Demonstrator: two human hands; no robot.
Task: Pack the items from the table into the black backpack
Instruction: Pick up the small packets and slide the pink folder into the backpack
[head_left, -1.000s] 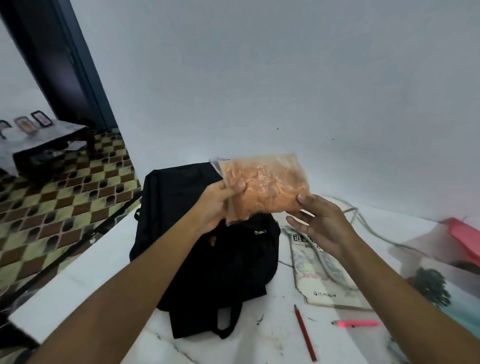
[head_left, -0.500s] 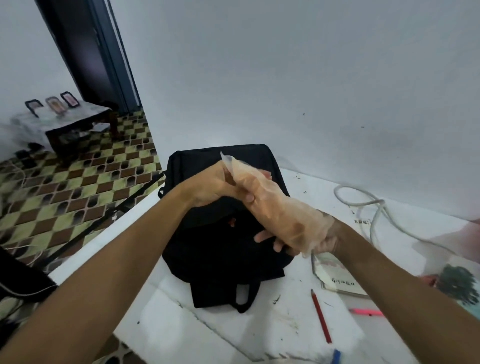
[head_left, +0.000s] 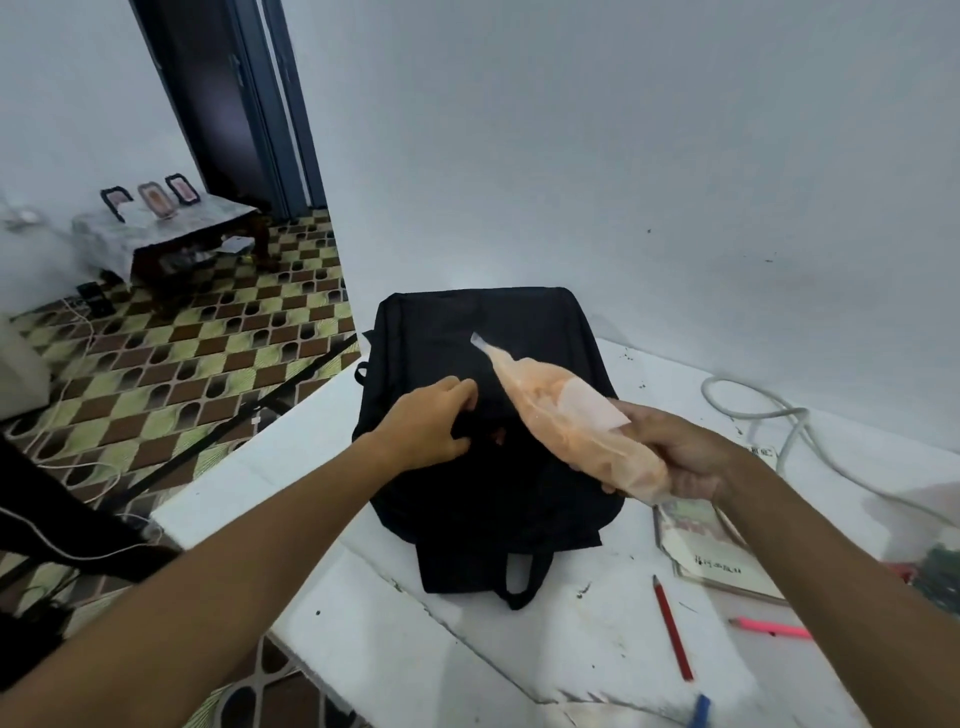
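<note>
Over the black backpack (head_left: 483, 415), left hand (head_left: 423, 431) pinches its fabric; right hand (head_left: 675, 457) grips the orange snack bag (head_left: 566, 431).

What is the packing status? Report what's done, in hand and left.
Done: nothing visibly packed. In hand: the right hand holds the orange snack bag over the black backpack, while the left hand grips the backpack's fabric. Left on the table: booklet, red pencil, pink pen, and a blue item at the frame's edge.
</note>
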